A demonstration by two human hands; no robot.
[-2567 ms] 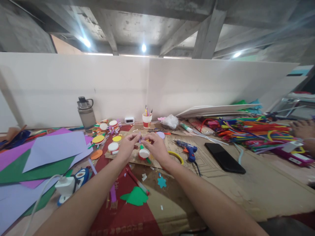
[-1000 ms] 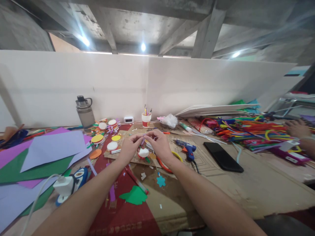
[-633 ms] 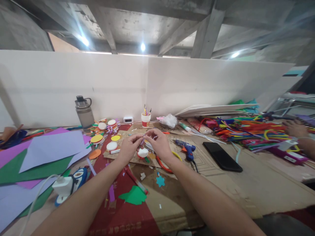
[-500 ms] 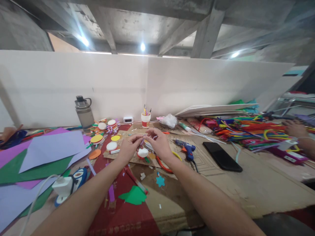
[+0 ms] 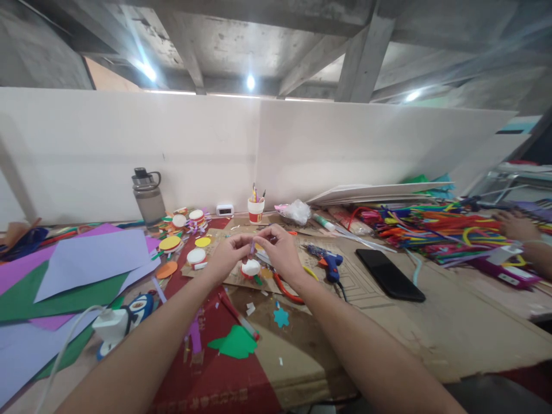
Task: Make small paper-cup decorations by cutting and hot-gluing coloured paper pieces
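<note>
My left hand [image 5: 224, 259] and my right hand [image 5: 280, 253] meet over the middle of the table, fingertips pinched together on a small purple paper strip [image 5: 252, 248]. Just below them a white round cap with red and green paper bits [image 5: 250, 268] rests on a piece of brown cardboard [image 5: 235, 279]. Orange-handled scissors [image 5: 287, 290] lie under my right wrist. A red pen [image 5: 238, 317] lies beside my left forearm.
Coloured paper sheets [image 5: 86, 264] cover the left. A water bottle [image 5: 148, 198], a pencil cup [image 5: 256, 210], a blue glue gun [image 5: 328, 263], a black phone [image 5: 389, 275] and heaped pipe cleaners [image 5: 431, 227] stand around. Another person's hand [image 5: 515, 225] rests at far right.
My hands have risen slightly off the cardboard and closed together on the purple strip. The other person's hand at the right has shifted a little.
</note>
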